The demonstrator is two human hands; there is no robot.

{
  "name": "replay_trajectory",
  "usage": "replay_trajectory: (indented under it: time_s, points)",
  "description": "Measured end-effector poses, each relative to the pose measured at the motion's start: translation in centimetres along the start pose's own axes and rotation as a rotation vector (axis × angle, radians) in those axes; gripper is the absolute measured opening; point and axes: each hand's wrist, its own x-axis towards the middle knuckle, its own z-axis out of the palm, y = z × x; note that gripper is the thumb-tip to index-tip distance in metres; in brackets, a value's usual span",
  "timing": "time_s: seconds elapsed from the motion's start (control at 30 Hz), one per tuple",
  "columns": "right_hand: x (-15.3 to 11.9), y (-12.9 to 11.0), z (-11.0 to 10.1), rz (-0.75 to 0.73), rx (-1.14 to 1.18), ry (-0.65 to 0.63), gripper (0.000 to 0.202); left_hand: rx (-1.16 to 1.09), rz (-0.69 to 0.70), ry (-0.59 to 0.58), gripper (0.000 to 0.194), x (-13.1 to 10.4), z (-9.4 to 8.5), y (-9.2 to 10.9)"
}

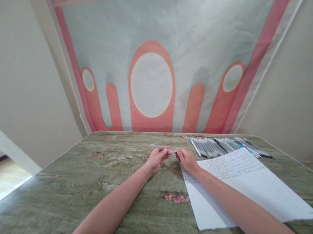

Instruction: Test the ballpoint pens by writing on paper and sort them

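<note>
A slim, clear-barrelled pen point(156, 146) is held slightly above the table, nearly level. My left hand point(156, 159) is closed on its barrel, thumb on top. At the pen's right end, my right hand point(188, 160) is closed in a pinch; its fingers hide most of that tip, so whether a cap is there cannot be made out. Under my right wrist and forearm lies a large white paper sheet point(237, 187), with rows of handwriting on its upper part. Just beyond the sheet, several similar pens point(210, 147) lie side by side in a row.
The wood-patterned table point(101, 184) has pink flower prints and rounded far corners. Behind its far edge hangs a grey and coral printed sheet point(149, 120). Plain walls flank it, and pale flooring point(5, 178) shows at the lower left.
</note>
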Motion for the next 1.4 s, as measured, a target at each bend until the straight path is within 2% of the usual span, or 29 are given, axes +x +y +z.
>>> replay_trajectory:
  time_s: [0.17,0.27,0.57,0.83,0.9,0.97,1.03,1.1,1.17,1.2,1.3,1.4]
  points:
    - [0.0,-0.1,-0.1,-0.007,0.049,0.018,0.022,-0.031,-0.007,0.040,0.022,0.1,-0.2,-0.1]
    - [-0.1,0.0,0.0,-0.034,0.038,0.014,0.020,-0.038,-0.003,0.031,0.022,0.2,-0.3,-0.1]
    - [-0.1,0.1,0.3,-0.062,-0.030,-0.009,0.024,-0.016,0.016,-0.007,0.024,0.1,-0.1,0.1]
    - [0.1,-0.2,-0.1,0.007,0.120,-0.053,0.034,-0.027,-0.021,-0.012,0.023,-0.2,0.3,0.6]
    - [0.2,-0.1,-0.2,0.023,0.168,-0.036,0.030,-0.005,-0.091,-0.046,0.025,-0.6,0.8,0.9]
    - [0.4,0.1,-0.4,-0.012,0.172,-0.023,0.029,0.067,-0.188,-0.140,0.028,-1.2,1.4,1.0]
    - [0.4,0.2,-0.6,-0.106,0.132,-0.067,0.034,0.168,-0.260,-0.244,0.029,-1.7,2.0,0.9]
    - [0.2,0.3,-0.8,-0.209,0.076,-0.151,0.034,0.276,-0.275,-0.299,0.031,-2.1,2.5,0.7]
    - [0.1,0.3,-0.9,-0.246,0.038,-0.195,0.032,0.379,-0.235,-0.310,0.033,-2.2,3.0,0.5]
    - [0.1,0.3,-1.0,-0.230,0.033,-0.175,0.030,0.429,-0.198,-0.309,0.035,-2.3,3.2,0.4]
    - [0.3,0.5,-1.0,-0.097,0.083,0.006,0.029,0.603,-0.052,-0.334,0.039,-2.7,4.0,0.3]
    - [0.8,1.0,-1.0,0.072,0.201,0.173,0.035,0.918,0.121,-0.424,0.038,-3.7,4.9,0.1]
